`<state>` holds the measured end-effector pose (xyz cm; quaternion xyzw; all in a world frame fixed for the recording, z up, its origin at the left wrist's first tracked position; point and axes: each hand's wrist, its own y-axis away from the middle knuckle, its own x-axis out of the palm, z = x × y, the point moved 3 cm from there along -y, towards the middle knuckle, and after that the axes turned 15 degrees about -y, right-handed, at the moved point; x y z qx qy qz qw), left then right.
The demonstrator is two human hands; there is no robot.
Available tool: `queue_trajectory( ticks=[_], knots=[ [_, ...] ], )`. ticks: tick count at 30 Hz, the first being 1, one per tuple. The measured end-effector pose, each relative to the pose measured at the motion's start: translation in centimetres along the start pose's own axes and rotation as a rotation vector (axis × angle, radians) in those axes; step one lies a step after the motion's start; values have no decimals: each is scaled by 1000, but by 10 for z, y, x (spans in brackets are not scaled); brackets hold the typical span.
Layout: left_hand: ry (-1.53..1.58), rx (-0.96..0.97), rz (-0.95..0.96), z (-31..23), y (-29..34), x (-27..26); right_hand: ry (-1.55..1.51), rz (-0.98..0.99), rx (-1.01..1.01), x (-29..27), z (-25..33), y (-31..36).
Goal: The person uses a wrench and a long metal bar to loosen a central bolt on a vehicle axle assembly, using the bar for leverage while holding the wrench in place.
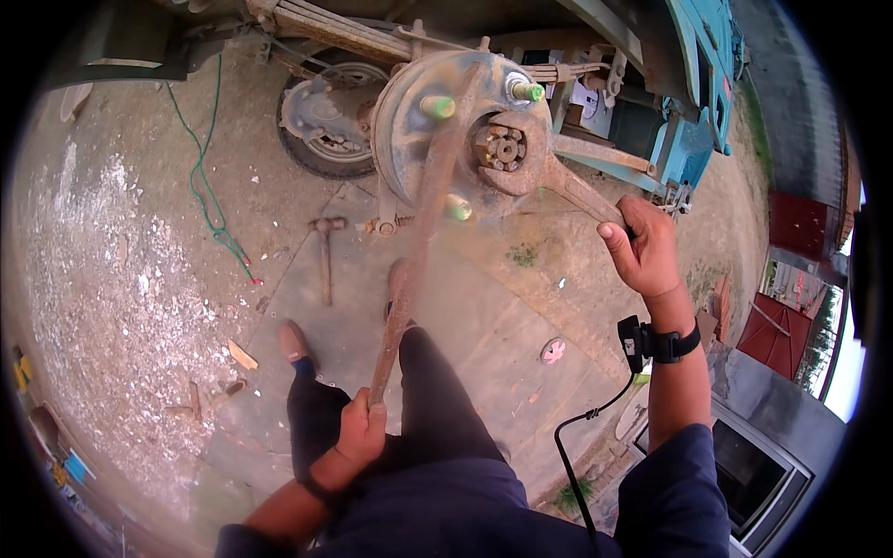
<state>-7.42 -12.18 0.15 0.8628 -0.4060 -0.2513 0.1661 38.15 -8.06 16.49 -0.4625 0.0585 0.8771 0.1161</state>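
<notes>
A rusty hub [398, 126] on a vehicle's axle faces me, with green-tipped studs [437, 107] around it. At its centre is a slotted nut [503, 149]. The jaw of a large rusty wrench [581, 191] sits around this nut, and my right hand [648, 249] is closed on the end of its handle. My left hand [361, 431] grips the lower end of a long rusty metal bar [409, 274]. The bar slants up across the hub's face, its upper part among the studs; how its tip bears there is unclear.
A hammer [325, 265] lies on the ground left of my feet. Farther left trails a green cord [200, 167]. Behind the hub are a tyre [321, 153] and leaf springs [326, 33]; a blue vehicle body [693, 153] stands right. A black cable [560, 446] hangs from my right wrist strap.
</notes>
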Motion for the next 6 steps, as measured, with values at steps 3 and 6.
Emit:
queue_trajectory(
  ticks=[3,6],
  knots=[
    [-37,-42,0,-5,-1,-8,23,-39,41,2,2,6],
    [-82,-24,-52,-4,-1,-15,35,-76,104,7,1,15]
  ],
)
